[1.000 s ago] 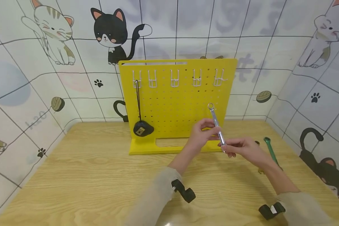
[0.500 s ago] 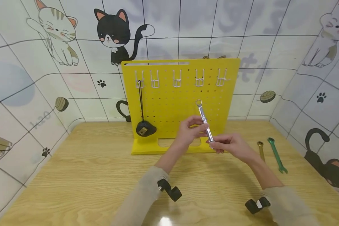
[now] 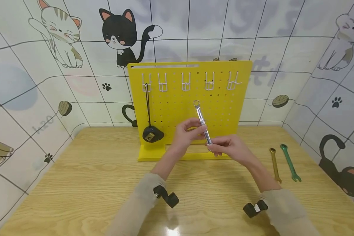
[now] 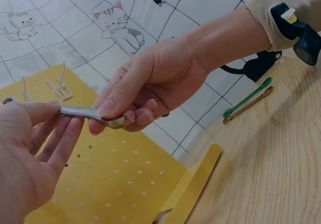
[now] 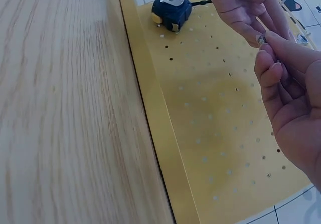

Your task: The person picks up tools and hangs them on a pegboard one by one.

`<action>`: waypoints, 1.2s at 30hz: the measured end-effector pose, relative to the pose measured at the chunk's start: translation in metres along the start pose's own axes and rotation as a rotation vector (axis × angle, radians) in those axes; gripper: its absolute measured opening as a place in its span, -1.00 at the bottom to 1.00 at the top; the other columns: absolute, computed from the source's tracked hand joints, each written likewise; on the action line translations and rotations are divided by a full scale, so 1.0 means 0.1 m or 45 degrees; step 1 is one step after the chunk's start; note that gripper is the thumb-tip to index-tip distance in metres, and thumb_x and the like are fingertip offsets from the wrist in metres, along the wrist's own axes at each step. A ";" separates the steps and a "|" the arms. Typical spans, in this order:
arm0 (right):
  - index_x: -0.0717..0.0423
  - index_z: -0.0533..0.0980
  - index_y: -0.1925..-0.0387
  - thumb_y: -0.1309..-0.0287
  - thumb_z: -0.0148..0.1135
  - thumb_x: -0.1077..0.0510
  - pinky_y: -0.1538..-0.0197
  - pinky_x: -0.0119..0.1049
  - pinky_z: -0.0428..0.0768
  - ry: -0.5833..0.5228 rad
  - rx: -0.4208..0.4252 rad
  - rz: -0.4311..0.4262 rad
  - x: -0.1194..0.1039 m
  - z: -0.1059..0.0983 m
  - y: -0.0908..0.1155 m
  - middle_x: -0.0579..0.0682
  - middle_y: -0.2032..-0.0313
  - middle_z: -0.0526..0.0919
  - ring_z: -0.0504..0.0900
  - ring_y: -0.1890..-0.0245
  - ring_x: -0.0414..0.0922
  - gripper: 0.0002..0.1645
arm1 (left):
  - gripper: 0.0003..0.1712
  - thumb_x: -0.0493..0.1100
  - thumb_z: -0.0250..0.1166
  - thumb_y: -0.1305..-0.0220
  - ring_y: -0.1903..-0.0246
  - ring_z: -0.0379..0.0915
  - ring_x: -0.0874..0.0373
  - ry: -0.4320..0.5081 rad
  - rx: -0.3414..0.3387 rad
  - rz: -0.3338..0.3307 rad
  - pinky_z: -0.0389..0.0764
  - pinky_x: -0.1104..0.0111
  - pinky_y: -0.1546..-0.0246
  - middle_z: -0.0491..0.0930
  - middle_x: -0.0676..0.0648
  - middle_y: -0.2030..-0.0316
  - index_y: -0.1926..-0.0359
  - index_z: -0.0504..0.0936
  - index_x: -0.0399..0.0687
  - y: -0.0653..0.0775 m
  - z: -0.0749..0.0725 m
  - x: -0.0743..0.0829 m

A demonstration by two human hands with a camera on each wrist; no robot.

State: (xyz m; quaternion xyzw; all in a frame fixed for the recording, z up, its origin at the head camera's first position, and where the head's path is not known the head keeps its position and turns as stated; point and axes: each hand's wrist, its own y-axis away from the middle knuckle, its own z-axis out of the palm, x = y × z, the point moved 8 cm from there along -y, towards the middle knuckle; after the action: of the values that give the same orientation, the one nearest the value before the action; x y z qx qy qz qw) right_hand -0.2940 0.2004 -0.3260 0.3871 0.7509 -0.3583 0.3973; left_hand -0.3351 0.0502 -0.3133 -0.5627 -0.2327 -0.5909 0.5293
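A silver combination wrench [image 3: 202, 118] is held tilted in front of the yellow pegboard, its ring end up and to the left. My left hand [image 3: 185, 135] pinches it about mid-shank between thumb and fingers. Lower down, my right hand [image 3: 228, 147] pinches the open-jaw end, which its fingers partly cover. The left wrist view shows both hands on the wrench [image 4: 80, 112], the right hand [image 4: 155, 83] at its far end. In the right wrist view the fingers hide most of the wrench.
The yellow pegboard [image 3: 171, 111] stands at the back with several white wire hooks [image 3: 186, 86]. A black tape measure [image 3: 152, 134] hangs by its cord from the leftmost hook. A gold wrench [image 3: 274, 164] and a green wrench [image 3: 290, 163] lie on the wooden table [image 3: 106, 190] at right.
Both hands have moved left with the silver wrench, keeping their pinch on it. The gold and green wrenches, partly hidden by the right arm before, now show fully.
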 end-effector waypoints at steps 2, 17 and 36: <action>0.17 0.73 0.09 -0.34 0.32 0.19 0.38 -0.30 0.58 -0.008 -0.004 -0.001 -0.02 0.05 -0.05 0.09 0.46 0.65 0.54 0.43 0.15 -0.81 | -0.64 -0.30 0.39 -0.32 0.32 0.67 0.09 -0.008 0.013 0.001 0.73 0.12 0.10 0.63 -0.06 0.19 -0.07 0.58 -0.40 0.01 -0.05 0.03; 0.15 0.74 0.11 -0.33 0.34 0.16 0.34 -0.27 0.57 -0.095 0.023 -0.059 -0.18 0.44 -0.45 0.07 0.48 0.63 0.51 0.39 0.29 -0.80 | -0.63 -0.25 0.38 -0.34 0.19 0.67 0.08 -0.087 0.143 0.056 0.69 0.09 0.01 0.70 -0.09 0.16 -0.09 0.62 -0.37 0.13 -0.53 0.30; 0.33 0.70 0.10 -0.36 0.28 0.23 0.33 -0.34 0.57 -0.221 0.069 -0.218 -0.41 0.84 -0.85 0.25 0.41 0.62 0.53 0.42 0.08 -0.77 | -0.79 -0.32 0.35 -0.34 0.31 0.64 0.15 -0.159 0.218 0.268 0.72 0.28 0.12 0.71 0.01 0.27 0.03 0.68 -0.33 0.18 -0.95 0.65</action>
State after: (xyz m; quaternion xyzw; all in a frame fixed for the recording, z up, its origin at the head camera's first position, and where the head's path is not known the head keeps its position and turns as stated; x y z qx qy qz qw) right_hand -0.3246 0.0791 -0.3064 0.2997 0.7341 -0.4433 0.4181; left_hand -0.3460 -0.0623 -0.2841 -0.5724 -0.2543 -0.4740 0.6189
